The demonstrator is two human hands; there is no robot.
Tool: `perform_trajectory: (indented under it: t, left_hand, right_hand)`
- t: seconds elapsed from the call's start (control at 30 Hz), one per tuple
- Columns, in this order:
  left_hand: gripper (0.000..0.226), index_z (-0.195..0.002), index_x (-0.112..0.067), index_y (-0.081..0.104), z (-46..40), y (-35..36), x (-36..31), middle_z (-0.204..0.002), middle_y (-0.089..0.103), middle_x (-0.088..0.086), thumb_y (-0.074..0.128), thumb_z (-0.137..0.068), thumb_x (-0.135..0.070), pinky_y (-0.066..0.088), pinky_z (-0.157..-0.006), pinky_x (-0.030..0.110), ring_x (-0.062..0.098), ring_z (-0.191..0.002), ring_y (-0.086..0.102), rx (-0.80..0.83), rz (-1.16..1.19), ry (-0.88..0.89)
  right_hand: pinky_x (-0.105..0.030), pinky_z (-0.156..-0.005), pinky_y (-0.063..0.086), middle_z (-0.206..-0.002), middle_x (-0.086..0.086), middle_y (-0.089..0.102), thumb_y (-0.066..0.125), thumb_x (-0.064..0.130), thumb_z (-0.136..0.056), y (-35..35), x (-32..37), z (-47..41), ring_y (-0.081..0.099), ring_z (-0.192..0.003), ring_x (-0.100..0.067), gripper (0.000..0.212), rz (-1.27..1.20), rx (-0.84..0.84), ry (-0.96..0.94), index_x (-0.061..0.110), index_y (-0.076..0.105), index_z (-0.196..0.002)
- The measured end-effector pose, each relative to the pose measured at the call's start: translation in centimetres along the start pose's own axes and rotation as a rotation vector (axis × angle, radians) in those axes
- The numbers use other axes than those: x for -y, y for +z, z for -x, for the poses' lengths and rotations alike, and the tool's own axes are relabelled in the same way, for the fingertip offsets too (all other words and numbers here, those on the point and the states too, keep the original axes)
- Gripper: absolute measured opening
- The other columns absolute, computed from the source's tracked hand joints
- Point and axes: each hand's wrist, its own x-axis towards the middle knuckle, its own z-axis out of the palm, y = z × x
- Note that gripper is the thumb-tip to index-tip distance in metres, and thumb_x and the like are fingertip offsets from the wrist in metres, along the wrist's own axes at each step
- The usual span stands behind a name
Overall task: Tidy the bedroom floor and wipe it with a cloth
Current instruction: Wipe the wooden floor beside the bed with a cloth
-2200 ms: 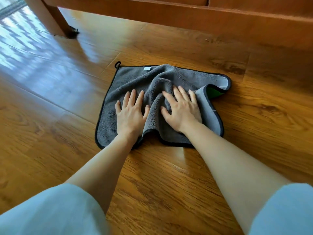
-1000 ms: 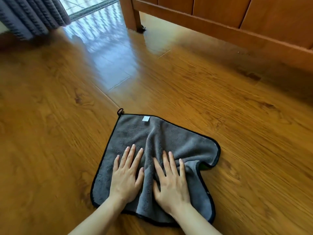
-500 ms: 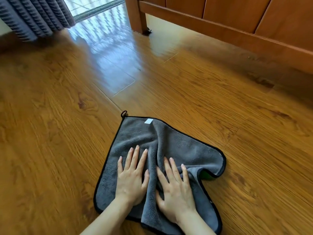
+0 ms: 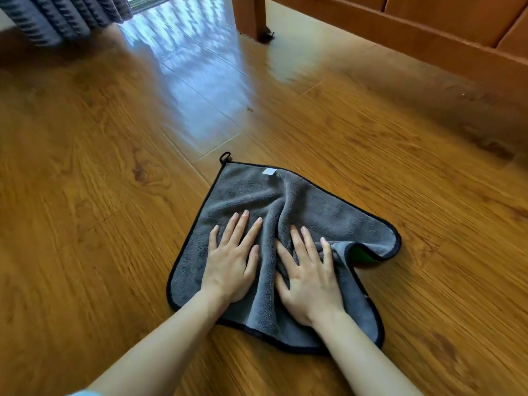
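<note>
Glossy wooden floor (image 4: 85,212), sunlit reflections toward the far side. Grey pleated curtain (image 4: 57,15) at top left; wooden bed frame (image 4: 400,27) across the top right, one leg down on the boards. Grey microfibre cloth (image 4: 243,190) with black edging spread near the middle, rumpled down its centre, right corner folded over to bare a green underside. Left hand (image 4: 231,264) flat on the cloth, fingers straight and spread, grip open. Right hand (image 4: 310,277) just beside it, likewise flat and pressing, gripping nothing.
</note>
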Motion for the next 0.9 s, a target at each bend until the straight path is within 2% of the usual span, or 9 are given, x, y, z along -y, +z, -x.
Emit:
perform_trajectory:
  t: [0.1, 0.3, 0.6, 0.67, 0.77, 0.9]
  left_hand:
    - [0.059, -0.146, -0.034, 0.017, -2.3, -0.2, 0.8, -0.155, 0.014, -0.006, 0.005, -0.090, -0.044, -0.001, -0.115, 0.037, 0.007, -0.143, 0.003, -0.016, 0.044, -0.039]
    - [0.065, -0.146, -0.034, 0.019, -8.1, -0.4, 3.2, -0.156, 0.013, -0.007, 0.001, -0.086, -0.051, 0.004, -0.116, 0.041, 0.009, -0.144, 0.005, -0.034, 0.021, -0.074]
    - [0.068, -0.146, -0.036, 0.020, -13.9, -0.7, 5.5, -0.156, 0.013, -0.008, 0.002, -0.084, -0.055, 0.005, -0.116, 0.040, 0.008, -0.144, 0.006, -0.025, 0.014, 0.001]
    - [0.069, -0.146, -0.037, 0.019, -15.0, -0.7, 5.9, -0.156, 0.013, -0.008, 0.002, -0.082, -0.056, 0.005, -0.116, 0.040, 0.008, -0.144, 0.005, -0.027, 0.012, 0.002]
    - [0.071, -0.146, -0.037, 0.017, -16.6, -0.7, 6.4, -0.156, 0.011, -0.008, 0.002, -0.080, -0.057, 0.004, -0.116, 0.039, 0.008, -0.144, 0.004, -0.028, -0.009, 0.003]
    - [0.073, -0.147, -0.037, 0.013, -19.0, -0.6, 7.0, -0.157, 0.008, -0.007, 0.001, -0.078, -0.058, 0.003, -0.116, 0.039, 0.009, -0.144, 0.002, -0.018, -0.050, 0.029]
  right_hand:
    - [-0.049, -0.107, 0.017, -0.145, -0.011, 0.042, 0.034, 0.044, -0.086, -0.2, -0.4, -2.1, 0.038, -0.135, -0.028, 0.060, -0.016, -0.021, 0.031, 0.026, 0.037, -0.143]
    - [-0.049, -0.107, 0.016, -0.147, -0.014, 0.039, 0.033, 0.048, -0.087, -0.2, -1.3, -6.1, 0.038, -0.135, -0.030, 0.063, -0.030, -0.054, 0.148, 0.026, 0.027, -0.146]
    - [-0.049, -0.106, 0.011, -0.144, -0.016, 0.042, 0.031, 0.050, -0.085, -0.2, -2.7, -12.3, 0.040, -0.133, -0.032, 0.059, 0.010, -0.073, 0.163, 0.028, 0.045, -0.138]
    - [-0.046, -0.108, 0.005, -0.149, -0.014, 0.034, 0.024, 0.053, -0.085, -0.6, -2.9, -13.6, 0.031, -0.138, -0.030, 0.062, 0.011, -0.045, 0.158, 0.031, 0.039, -0.141]
    - [-0.042, -0.109, -0.010, -0.158, -0.007, 0.009, 0.005, 0.058, -0.079, -1.0, -3.4, -15.3, 0.005, -0.145, -0.023, 0.072, 0.007, -0.007, 0.129, 0.038, 0.016, -0.147]
    - [-0.042, -0.111, -0.011, -0.159, -0.005, 0.005, 0.001, 0.060, -0.076, -1.1, -4.0, -17.5, 0.001, -0.145, -0.020, 0.075, -0.011, -0.008, 0.144, 0.039, 0.013, -0.147]
